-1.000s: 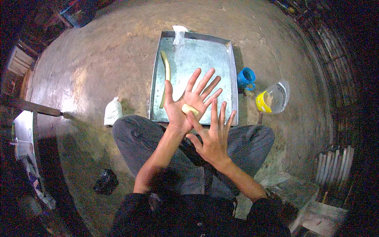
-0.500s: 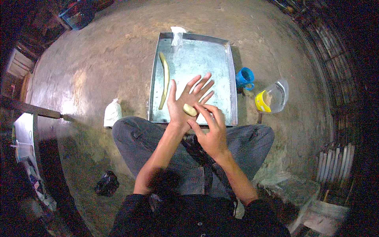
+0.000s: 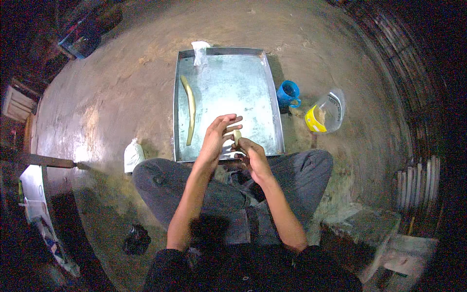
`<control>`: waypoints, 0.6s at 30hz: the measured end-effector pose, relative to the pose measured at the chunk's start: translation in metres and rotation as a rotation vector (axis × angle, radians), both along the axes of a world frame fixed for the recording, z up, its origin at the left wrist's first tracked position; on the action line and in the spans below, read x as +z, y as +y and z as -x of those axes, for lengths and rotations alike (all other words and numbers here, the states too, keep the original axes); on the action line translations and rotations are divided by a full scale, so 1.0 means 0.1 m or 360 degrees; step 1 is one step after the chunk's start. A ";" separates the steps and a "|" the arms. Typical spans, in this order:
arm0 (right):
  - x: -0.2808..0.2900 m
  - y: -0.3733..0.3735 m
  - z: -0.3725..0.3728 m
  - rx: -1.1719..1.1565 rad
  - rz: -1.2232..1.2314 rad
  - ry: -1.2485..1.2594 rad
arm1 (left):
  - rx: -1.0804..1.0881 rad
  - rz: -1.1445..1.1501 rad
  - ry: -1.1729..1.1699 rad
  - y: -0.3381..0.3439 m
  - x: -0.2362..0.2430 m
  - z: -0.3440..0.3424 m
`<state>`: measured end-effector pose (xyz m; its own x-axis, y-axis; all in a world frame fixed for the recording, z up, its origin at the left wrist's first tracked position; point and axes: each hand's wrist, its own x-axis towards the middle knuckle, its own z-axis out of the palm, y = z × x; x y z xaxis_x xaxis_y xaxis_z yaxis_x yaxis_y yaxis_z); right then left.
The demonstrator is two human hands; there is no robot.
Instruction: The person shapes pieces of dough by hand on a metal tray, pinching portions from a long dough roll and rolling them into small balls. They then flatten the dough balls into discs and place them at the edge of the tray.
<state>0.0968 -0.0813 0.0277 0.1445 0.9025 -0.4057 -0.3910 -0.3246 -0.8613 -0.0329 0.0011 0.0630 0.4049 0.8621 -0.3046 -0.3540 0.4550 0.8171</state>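
Observation:
A small pale lump of dough [image 3: 237, 136] stands upright between the fingertips and thumb of my right hand [image 3: 254, 158], over the near part of the metal tray [image 3: 233, 68]. My left hand [image 3: 214, 139] is turned sideways just left of the lump. Its fingers are stretched out and slightly apart, with the palm facing the right hand. Whether its fingers touch the lump is hard to make out. Along the tray's left side lies a long, slightly curved roll of pale yellowish dough [image 3: 190, 109].
A white plastic bag [image 3: 200, 52] hangs over the tray's far left rim. Right of the tray stand a blue mug [image 3: 288, 93] and a clear and yellow bag [image 3: 317, 119]. On the left are a white bag [image 3: 133, 155] and a black plastic bag [image 3: 136, 239].
The lump lay on my open left palm; now my right fingers hold it up. My left hand has turned sideways. The whole view has shifted slightly.

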 end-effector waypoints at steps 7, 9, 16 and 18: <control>0.10 -0.04 -0.06 0.0090 -0.0416 -0.0524 | -0.0733 -0.0830 0.0487 0.11 0.20 0.41; 0.10 -0.07 -0.10 0.0140 -0.0420 -0.0588 | -0.0848 -0.0724 0.0401 0.08 0.29 0.41; 0.61 -0.22 -0.17 0.0298 -0.0417 -0.0469 | -0.0977 -0.0849 0.0368 0.04 0.35 0.41; 0.59 -0.26 -0.22 0.0347 -0.0413 -0.0464 | -0.0968 -0.0905 0.0410 0.01 0.41 0.37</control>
<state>0.1187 -0.1074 0.0866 0.0146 0.9911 -0.1325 -0.0660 -0.1313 -0.9891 -0.0695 0.0019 0.1037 0.8223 0.5677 -0.0392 0.0450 0.0038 0.9990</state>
